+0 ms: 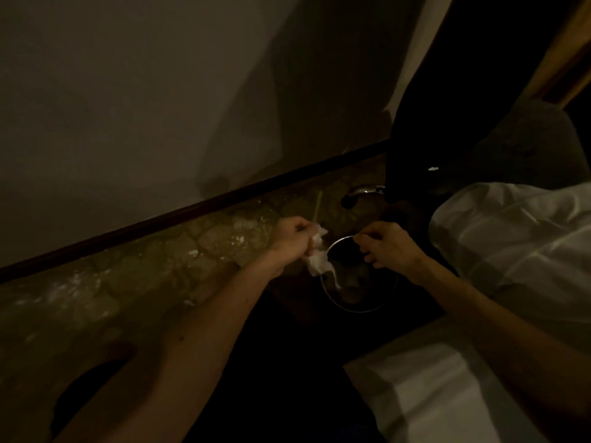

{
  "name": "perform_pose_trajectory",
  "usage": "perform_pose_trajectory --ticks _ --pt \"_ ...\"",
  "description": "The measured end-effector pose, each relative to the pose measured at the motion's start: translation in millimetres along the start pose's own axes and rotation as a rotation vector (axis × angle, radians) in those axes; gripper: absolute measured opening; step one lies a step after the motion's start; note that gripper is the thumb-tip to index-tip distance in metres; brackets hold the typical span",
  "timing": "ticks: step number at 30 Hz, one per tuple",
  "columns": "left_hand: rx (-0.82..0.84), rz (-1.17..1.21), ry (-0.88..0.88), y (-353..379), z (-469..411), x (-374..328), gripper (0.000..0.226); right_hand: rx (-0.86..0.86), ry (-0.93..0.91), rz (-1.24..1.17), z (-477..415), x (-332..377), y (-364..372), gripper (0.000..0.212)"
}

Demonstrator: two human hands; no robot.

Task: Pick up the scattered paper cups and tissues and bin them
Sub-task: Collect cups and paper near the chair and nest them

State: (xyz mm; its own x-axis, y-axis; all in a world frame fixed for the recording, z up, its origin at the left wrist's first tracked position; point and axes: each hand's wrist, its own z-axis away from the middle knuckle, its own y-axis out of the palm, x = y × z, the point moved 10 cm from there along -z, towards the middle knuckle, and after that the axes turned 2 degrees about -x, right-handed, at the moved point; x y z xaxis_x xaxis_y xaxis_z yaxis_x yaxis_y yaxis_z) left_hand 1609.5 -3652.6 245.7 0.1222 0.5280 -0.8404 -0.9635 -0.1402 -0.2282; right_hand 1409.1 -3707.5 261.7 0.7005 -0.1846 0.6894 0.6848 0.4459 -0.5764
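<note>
The room is dim. My left hand (289, 239) grips a crumpled white tissue (319, 262) that hangs from my fingers over the left edge of a round bin (351, 310) with a thin metal rim. Across from it, my right hand (388, 247) has its fingers curled on the far right part of the bin's rim. The inside of the bin is dark, and I cannot make out what lies in it. No paper cup shows.
The bin stands on a patterned carpet (144, 273) beside a pale wall with a dark skirting board (192, 209). White bedding (518, 251) lies to the right, with a white surface (431, 394) below it. A shiny metal object (364, 190) sits behind the bin.
</note>
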Motion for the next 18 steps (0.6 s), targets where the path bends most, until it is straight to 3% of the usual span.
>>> perform_pose_trajectory --ticks 4,7,13,18 --pt "-0.267 -0.119 0.16 -94.0 38.0 -36.1 0.032 -0.012 -0.167 0.016 22.4 65.7 21.7 0.03" --pt "-0.368 -0.134 0.179 -141.7 58.3 -33.9 0.038 0.04 -0.165 -0.007 26.5 85.9 54.8 0.03" --pt "-0.358 -0.133 0.125 -176.3 18.0 29.6 0.039 0.209 -0.026 -0.06 -6.6 39.9 157.3 0.007" --pt "-0.234 -0.079 -0.049 -174.4 -78.8 116.2 0.024 0.231 0.207 -0.007 -69.7 -34.7 227.7 0.023"
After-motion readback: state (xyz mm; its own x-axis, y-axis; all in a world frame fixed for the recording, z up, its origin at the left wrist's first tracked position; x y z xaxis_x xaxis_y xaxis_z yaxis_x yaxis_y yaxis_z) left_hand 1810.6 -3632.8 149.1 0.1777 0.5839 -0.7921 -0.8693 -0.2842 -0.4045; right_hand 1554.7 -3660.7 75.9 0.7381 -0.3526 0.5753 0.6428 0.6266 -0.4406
